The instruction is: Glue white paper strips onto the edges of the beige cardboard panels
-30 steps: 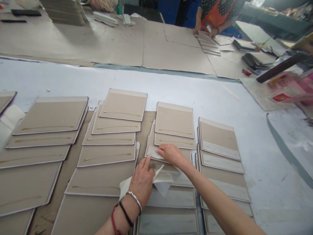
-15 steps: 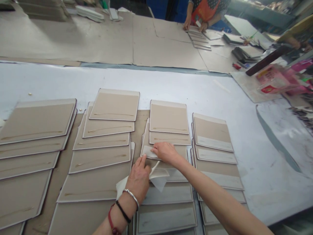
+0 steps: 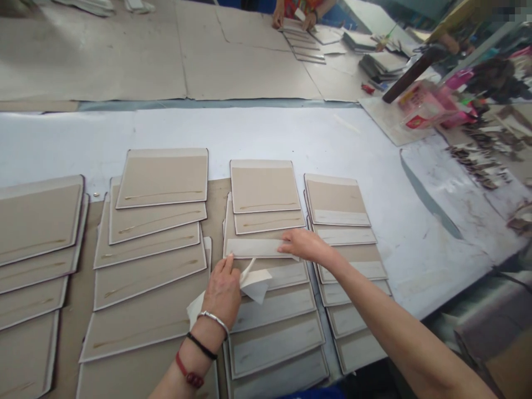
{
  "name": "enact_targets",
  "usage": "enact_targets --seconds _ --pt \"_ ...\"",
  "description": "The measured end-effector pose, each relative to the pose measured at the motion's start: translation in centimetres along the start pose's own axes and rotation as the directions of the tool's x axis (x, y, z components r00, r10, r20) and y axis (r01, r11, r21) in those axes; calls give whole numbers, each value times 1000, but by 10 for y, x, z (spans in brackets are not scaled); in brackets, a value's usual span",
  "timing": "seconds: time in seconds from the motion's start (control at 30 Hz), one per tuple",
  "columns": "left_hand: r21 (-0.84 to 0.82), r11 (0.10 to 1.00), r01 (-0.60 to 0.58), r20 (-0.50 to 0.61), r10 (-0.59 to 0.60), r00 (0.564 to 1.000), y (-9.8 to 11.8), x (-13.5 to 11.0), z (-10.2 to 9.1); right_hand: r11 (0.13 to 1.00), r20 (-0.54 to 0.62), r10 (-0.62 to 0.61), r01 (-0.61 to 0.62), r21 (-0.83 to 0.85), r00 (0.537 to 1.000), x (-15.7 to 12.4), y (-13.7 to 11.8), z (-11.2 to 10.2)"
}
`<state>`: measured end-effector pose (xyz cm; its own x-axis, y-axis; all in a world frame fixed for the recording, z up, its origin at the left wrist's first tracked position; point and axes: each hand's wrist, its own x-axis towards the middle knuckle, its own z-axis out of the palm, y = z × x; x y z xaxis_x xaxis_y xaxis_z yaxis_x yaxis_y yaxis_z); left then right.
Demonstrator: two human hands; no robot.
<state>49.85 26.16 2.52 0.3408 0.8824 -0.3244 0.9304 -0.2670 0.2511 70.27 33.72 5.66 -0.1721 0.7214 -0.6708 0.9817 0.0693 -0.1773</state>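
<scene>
A white strip [image 3: 255,248] lies along the lower edge of a beige panel [image 3: 249,236] in the third column. One fingertip of my left hand [image 3: 222,293] presses its left end. That same hand clasps several loose white strips [image 3: 260,281], which stick out on both sides of the palm. At the strip's right end, the fingers of my right hand [image 3: 305,244] are pinched together on it. Just above lies an overlapping panel [image 3: 266,221] with a thin brownish line. Panels lower in this column [image 3: 278,332] carry pale strips.
More overlapping panels stand in columns at left [image 3: 37,216] and right [image 3: 338,194]. Across the white table [image 3: 166,127], a co-worker's hands [image 3: 307,21] are on some panels at a second table [image 3: 124,61]. A pink box [image 3: 424,105] sits at the far right.
My right hand has moved right along the strip, which now shows stretched flat across the panel. My left fingertip stays at its left end. The view has shifted to the right.
</scene>
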Motion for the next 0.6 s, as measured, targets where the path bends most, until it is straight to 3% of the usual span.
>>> enact_targets --seconds 0.13,0.33,0.6 --pt "9 999 -37 -50 38 998 -3 -1 5 996 -67 55 -50 75 996 -9 21 13" --pt "69 995 -74 -59 78 995 -4 -1 8 981 -161 174 -157 114 972 -6 19 30" --pt "127 987 -102 -66 111 992 -6 -2 12 984 -197 164 -147 102 967 -5 21 39"
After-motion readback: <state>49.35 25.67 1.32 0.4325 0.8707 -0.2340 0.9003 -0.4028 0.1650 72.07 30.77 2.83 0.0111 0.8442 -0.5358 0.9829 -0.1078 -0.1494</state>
